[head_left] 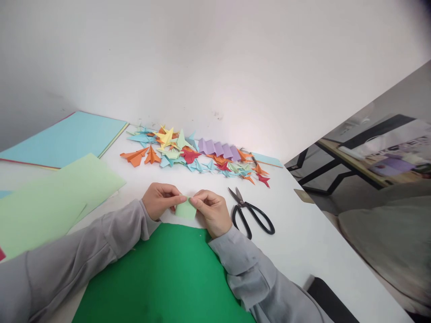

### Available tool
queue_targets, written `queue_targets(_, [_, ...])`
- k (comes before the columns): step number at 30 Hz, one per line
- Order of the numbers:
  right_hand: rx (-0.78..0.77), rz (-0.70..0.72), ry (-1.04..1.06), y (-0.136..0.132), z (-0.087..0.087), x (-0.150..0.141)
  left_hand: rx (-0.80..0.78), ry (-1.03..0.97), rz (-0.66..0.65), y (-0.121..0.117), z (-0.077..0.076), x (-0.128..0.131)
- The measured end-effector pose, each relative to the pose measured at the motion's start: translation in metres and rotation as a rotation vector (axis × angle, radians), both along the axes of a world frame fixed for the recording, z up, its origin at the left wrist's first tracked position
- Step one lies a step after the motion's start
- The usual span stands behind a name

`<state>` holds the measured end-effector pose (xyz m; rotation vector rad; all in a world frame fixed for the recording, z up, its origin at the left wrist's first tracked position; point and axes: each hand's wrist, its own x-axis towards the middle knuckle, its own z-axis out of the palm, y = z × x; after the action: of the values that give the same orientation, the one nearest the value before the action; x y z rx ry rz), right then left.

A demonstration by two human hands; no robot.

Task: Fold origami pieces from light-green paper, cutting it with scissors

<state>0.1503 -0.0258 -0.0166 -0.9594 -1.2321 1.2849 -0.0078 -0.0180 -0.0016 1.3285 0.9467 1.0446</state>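
A small piece of light green paper (186, 211) is pinched at its upper edge between my two hands. My left hand (163, 199) grips the left corner with thumb and fingers, and my right hand (213, 211) grips the right one, the two thumbs close together. Below the hands lies a large dark green sheet (161, 273), partly under my forearms. Just right of my right hand rest scissors (240, 204) with black handles, their blades apart and pointing away from me.
Folded paper shapes (189, 155) in several colours lie in a heap along the wall, with a pleated purple paper strip (218, 149) among them. Large light green sheets (43, 206) and a blue-topped paper stack (72, 137) lie at left. A black object (328, 298) sits at the lower right.
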Motion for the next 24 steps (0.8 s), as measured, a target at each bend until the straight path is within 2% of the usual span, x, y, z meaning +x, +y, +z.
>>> queue_targets(6, [-0.012,0.003,0.007,-0.0001,0.0015,-0.0010,0.010,-0.012,-0.001,-0.0007,0.0012,-0.0008])
queue_targets(16, [0.007,-0.033,-0.049,-0.0017,0.0041,-0.0014,0.165,0.099,0.000,-0.0012,-0.0017,0.0008])
queue_targets(24, [-0.022,-0.042,-0.006,-0.0021,0.0021,-0.0019,0.175,0.063,0.010,-0.0005,-0.0007,-0.0001])
